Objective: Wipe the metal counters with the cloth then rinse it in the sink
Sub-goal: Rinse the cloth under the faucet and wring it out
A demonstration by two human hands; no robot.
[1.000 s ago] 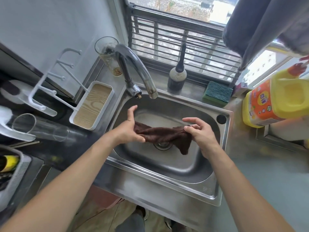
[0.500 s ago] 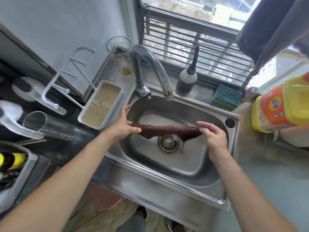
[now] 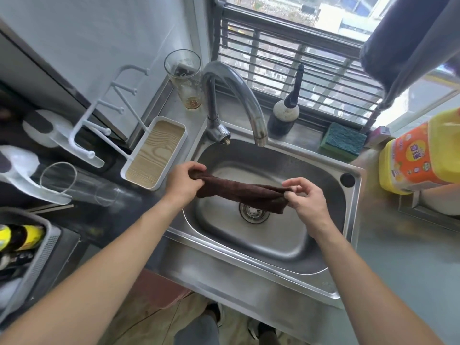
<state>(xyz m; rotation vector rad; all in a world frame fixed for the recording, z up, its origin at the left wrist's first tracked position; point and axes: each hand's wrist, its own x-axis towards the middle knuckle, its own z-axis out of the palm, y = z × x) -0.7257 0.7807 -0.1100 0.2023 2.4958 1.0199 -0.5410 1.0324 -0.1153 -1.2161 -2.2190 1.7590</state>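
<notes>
- the metal counter (image 3: pixel 410 257) spreads to my right, and its steel front edge runs below the basin.
- the sink (image 3: pixel 261 240) sits in front of me, its drain (image 3: pixel 254 212) near the middle of the basin, under the cloth.
- the faucet (image 3: pixel 236 95) arches over the back rim, its spout end above the basin; i see no water coming out of it.
- a yellow detergent jug (image 3: pixel 423 155) stands on the counter at the right, well apart from my hands.
- a white tray with a wood-grain floor (image 3: pixel 155 151) lies just left of the sink.
- the brown cloth (image 3: pixel 239 191) is stretched in a twisted band across the basin, held above the drain between both hands, one corner hanging near my right hand.
- my left hand (image 3: pixel 183 181) grips the cloth's left end, fingers curled round it.
- my right hand (image 3: pixel 305 199) pinches the right end between thumb and forefinger, the other fingers loosely bent above it.
- a green sponge (image 3: pixel 343 140) rests on the back ledge.
</notes>
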